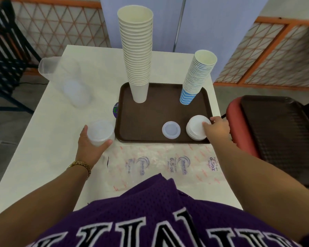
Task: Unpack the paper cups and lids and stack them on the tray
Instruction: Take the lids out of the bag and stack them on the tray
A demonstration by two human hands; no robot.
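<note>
I am looking down on a job that I judge to be well past halfway. On the brown tray [155, 111] two nested columns are already standing: the tall cream cup stack [136, 52] at about eleven o'clock on the tray and the shorter blue-striped cup stack [196, 77] at about one o'clock. Toward five o'clock a white lid stack [196, 128] is sitting low on the tray, and just beside it, at about six o'clock, a single translucent lid [171, 130] is lying flat, apart from the pile.

What is remaining, by my reckoning, is the lids. My left hand [89, 145] is gripping a clear lid stack [100, 131] off the tray, just outside its nine o'clock edge; thumb and fingers are curling around the lower part of the bundle, so it is held from below and the side. My right hand [217, 127] is reaching in from three o'clock, its fingers fairly straight and the tips touching the top and right edge of the white pile, steadying rather than clasping it.

A clear plastic sleeve [66, 81] with more lids inside is lying on the table at ten o'clock, still to be emptied. A flattened printed cup wrapper [161, 164] is lying at six o'clock, near my body.
</note>
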